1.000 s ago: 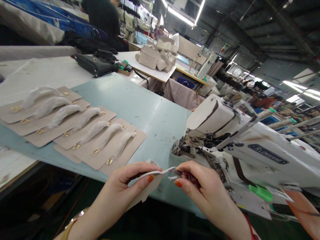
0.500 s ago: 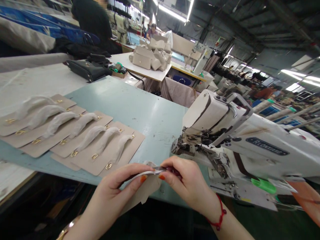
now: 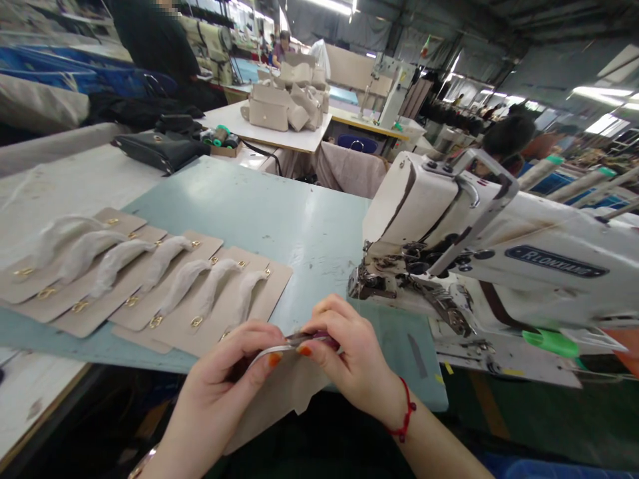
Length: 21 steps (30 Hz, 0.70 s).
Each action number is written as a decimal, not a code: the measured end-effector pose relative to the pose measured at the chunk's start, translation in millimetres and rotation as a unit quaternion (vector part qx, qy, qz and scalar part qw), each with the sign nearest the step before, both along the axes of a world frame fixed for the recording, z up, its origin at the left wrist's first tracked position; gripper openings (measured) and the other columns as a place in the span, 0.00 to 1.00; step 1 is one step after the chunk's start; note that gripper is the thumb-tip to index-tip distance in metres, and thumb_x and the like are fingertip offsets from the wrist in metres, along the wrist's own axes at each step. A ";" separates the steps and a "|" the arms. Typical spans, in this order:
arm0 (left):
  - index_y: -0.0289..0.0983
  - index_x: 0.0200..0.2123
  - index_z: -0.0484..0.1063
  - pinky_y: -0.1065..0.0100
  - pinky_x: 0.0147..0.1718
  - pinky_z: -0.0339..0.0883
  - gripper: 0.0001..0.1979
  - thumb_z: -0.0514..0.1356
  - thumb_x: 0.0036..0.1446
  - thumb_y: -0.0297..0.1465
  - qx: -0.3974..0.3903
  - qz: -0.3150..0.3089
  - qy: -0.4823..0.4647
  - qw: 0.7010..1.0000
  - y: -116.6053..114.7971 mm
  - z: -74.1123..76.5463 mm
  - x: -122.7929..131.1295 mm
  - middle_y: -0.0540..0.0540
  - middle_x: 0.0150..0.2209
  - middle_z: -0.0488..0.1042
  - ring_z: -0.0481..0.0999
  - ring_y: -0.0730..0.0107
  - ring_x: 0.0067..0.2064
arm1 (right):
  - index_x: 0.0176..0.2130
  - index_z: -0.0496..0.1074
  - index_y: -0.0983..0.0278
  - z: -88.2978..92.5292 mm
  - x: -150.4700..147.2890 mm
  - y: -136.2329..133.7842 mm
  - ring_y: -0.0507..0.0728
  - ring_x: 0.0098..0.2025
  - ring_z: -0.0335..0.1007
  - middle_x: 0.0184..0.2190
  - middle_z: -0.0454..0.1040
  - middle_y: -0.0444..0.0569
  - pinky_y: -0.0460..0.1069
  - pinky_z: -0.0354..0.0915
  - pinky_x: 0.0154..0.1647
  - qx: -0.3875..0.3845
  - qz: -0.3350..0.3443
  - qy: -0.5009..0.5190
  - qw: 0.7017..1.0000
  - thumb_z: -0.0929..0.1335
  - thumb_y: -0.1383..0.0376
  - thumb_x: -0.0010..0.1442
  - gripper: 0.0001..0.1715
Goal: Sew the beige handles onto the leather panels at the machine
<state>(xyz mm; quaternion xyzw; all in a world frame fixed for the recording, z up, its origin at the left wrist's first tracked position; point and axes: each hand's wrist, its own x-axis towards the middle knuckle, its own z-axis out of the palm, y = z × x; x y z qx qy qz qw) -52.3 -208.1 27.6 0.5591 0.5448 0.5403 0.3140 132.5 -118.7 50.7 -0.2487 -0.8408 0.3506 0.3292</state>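
My left hand [image 3: 227,372] is closed, pinching the edge of a beige leather panel [image 3: 279,399] that hangs down below my fingers. The panel's pale edge faces up between thumb and forefinger. My right hand [image 3: 347,346] wraps round what look like thread snips [image 3: 325,339], with a dark red handle and a grey metal tip. That tip lies at the panel's edge, close to my left fingertips; most of the tool is hidden by my fingers. To the left lie several overlapping beige panels [image 3: 272,289] with wrapped handles [image 3: 186,283] and gold-coloured buckles.
A white sewing machine [image 3: 499,246] stands close on the right of the pale blue tabletop [image 3: 244,199]. A black bag [image 3: 154,150] and thread spools [image 3: 219,135] lie beyond the table's far left. Beige bags [image 3: 284,103] are heaped on a farther table. A person in dark clothing [image 3: 154,50] stands back left.
The view has shifted a little. Both hands, still together, appear slightly lower left, and more of the snips' dark red handle shows. A dark-haired head now shows behind the sewing machine.
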 end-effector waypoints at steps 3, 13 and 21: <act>0.45 0.37 0.76 0.80 0.40 0.69 0.07 0.60 0.60 0.26 0.005 0.008 -0.024 1.000 0.3 -4.5 0.6 0.53 0.38 0.76 0.75 0.74 0.42 | 0.40 0.75 0.65 -3.4 -2.5 0.4 0.51 0.37 0.66 0.36 0.68 0.48 0.44 0.61 0.34 -0.003 0.004 0.017 1.000 0.65 0.54 0.68 0.18; 0.45 0.39 0.75 0.80 0.43 0.69 0.09 0.60 0.61 0.25 0.012 -0.004 -0.035 0.999 0.8 -15.5 -0.6 0.52 0.40 0.75 0.74 0.75 0.44 | 0.39 0.74 0.67 -6.4 -6.1 0.7 0.51 0.36 0.66 0.34 0.68 0.47 0.45 0.60 0.35 -0.016 0.020 0.021 0.999 0.66 0.58 0.68 0.14; 0.45 0.39 0.75 0.80 0.42 0.69 0.09 0.60 0.61 0.24 0.023 -0.001 -0.025 0.999 0.4 -14.2 0.2 0.52 0.40 0.75 0.74 0.75 0.44 | 0.41 0.74 0.67 -7.7 -3.0 1.1 0.51 0.37 0.66 0.35 0.69 0.47 0.45 0.60 0.36 -0.022 0.028 0.020 0.999 0.68 0.60 0.67 0.12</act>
